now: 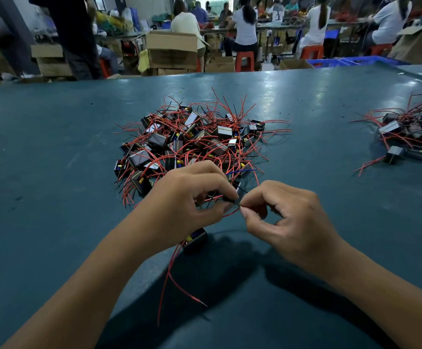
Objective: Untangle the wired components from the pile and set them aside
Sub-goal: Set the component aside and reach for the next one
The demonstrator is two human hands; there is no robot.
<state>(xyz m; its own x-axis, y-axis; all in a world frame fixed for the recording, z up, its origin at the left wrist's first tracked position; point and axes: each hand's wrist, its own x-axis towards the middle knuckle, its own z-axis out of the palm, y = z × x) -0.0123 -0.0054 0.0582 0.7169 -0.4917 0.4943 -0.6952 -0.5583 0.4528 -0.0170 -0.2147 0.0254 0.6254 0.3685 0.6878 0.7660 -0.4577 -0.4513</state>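
tangled pile (194, 144) blocking ahead, second heap (411, 139) far right

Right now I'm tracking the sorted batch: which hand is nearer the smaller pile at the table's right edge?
Right. The right hand lies left of and nearer the camera than the smaller pile; the left hand is farther left, beside the big pile.

Illumination is moderate and comes from overhead. The matte teal desk (54, 137) shows pale glare patches at the far right. Dark, soft-edged shadows of the forearms fall on the near desk surface. The far workshop background is blurred. Wide-angle distortion bends the desk edge and the frame borders.
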